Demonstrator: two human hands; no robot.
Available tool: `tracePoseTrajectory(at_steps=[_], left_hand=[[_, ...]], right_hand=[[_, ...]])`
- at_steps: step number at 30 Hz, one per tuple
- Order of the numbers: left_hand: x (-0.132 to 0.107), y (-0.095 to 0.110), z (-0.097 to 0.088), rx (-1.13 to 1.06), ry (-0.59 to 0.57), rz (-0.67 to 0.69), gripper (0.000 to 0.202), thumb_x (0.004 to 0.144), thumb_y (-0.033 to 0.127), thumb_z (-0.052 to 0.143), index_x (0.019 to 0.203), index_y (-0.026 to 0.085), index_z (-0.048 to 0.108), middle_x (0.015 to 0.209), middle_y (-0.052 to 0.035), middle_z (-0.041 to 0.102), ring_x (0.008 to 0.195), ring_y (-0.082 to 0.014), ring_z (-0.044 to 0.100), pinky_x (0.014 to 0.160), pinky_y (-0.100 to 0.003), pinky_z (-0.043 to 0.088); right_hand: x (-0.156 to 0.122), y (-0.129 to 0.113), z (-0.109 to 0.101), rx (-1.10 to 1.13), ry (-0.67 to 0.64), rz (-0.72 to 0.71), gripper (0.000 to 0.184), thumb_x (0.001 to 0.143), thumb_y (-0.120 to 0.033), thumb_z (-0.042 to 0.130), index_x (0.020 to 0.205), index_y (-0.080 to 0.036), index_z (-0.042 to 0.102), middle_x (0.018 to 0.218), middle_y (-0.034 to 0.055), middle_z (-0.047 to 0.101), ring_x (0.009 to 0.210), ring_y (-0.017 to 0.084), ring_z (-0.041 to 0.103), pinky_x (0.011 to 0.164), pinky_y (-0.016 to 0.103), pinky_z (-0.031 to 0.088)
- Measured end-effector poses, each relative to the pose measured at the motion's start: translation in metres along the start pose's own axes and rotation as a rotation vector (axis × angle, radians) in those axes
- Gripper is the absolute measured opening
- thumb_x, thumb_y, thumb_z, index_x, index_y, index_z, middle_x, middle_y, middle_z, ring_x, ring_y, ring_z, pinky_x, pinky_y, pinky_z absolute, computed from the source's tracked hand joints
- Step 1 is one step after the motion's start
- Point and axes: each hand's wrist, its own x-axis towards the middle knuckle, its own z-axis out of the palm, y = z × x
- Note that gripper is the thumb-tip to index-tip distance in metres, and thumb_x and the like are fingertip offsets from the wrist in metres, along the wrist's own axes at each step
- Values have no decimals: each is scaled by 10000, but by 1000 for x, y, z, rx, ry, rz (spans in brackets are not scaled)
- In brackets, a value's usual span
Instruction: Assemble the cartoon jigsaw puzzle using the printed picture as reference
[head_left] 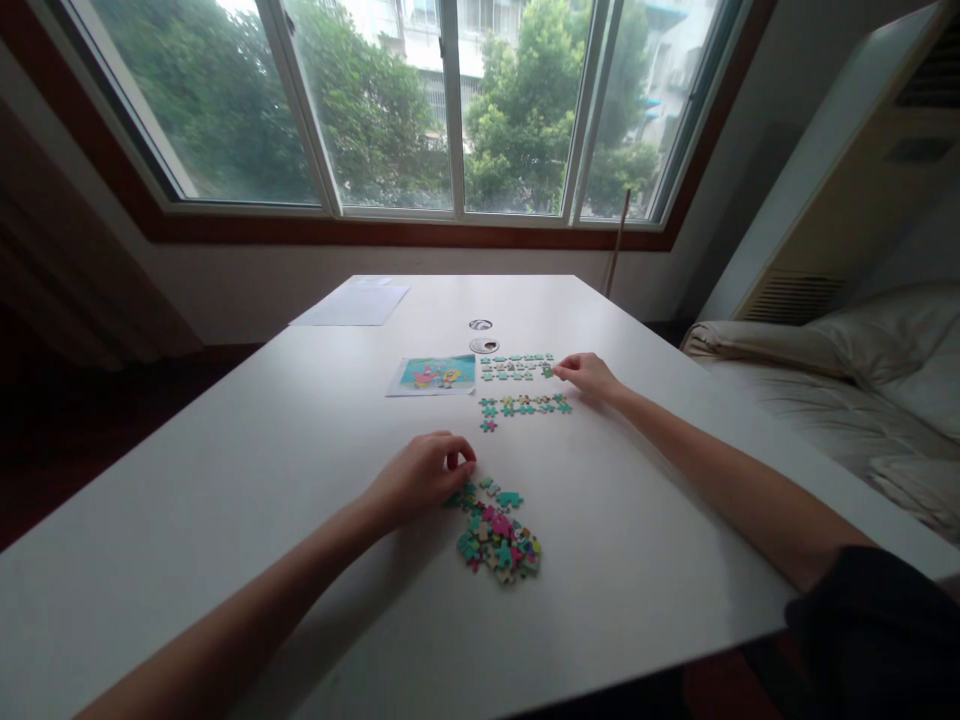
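Note:
My left hand (420,478) rests on the white table (300,450), fingers curled in a loose fist, touching the top edge of a heap of loose puzzle pieces (496,535). My right hand (589,375) reaches farther out, its fingertips pinched on a small piece at the right end of the upper row of laid-out pieces (516,366). A second row of pieces (523,405) lies just in front of that hand. One single piece (488,426) sits below the second row. A colourful reference picture (435,374) lies left of the rows.
Two round cable-hole covers (483,335) sit beyond the picture. Sheets of white paper (352,303) lie at the table's far left. A bed with pillows (847,370) stands to the right. A wide window (450,110) is behind the table.

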Motion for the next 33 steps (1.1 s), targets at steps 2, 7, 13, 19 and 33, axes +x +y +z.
tracePoseTrajectory(at_steps=[2, 7, 13, 19, 33], left_hand=[[-2, 2, -1, 41, -4, -37, 196, 774, 255, 477, 815, 178, 652, 711, -21, 584, 624, -142, 516, 583, -232, 380], [-2, 6, -2, 38, -17, -28, 194, 779, 253, 476, 822, 175, 649, 730, -26, 594, 629, -143, 517, 591, -234, 382], [-3, 8, 0, -21, -32, 12, 184, 782, 252, 488, 812, 166, 647, 702, -21, 579, 612, -131, 508, 593, -227, 385], [-5, 13, 0, -18, -49, 22, 189, 790, 244, 487, 837, 178, 657, 722, -21, 574, 617, -128, 514, 603, -231, 389], [-6, 14, 5, 0, -72, 138, 175, 797, 278, 555, 921, 243, 674, 858, -39, 576, 817, -176, 534, 753, -277, 410]], right_hand=[[3, 1, 5, -34, 1, -3, 249, 749, -352, 550, 762, -148, 692, 696, 39, 687, 611, 130, 585, 559, 215, 381], [2, -3, 12, -120, 25, -28, 210, 744, -335, 560, 805, -173, 679, 756, 42, 686, 655, 138, 584, 605, 225, 390], [3, -8, 14, -180, -9, -102, 200, 761, -321, 552, 887, -229, 678, 807, 5, 686, 697, 132, 588, 655, 222, 406], [12, -9, 18, -233, -27, -140, 208, 788, -292, 523, 881, -247, 703, 867, 23, 689, 741, 154, 597, 689, 244, 413], [-12, -29, 7, -170, 23, -279, 185, 824, -239, 516, 895, -211, 685, 864, 25, 680, 704, 123, 583, 709, 234, 427]])
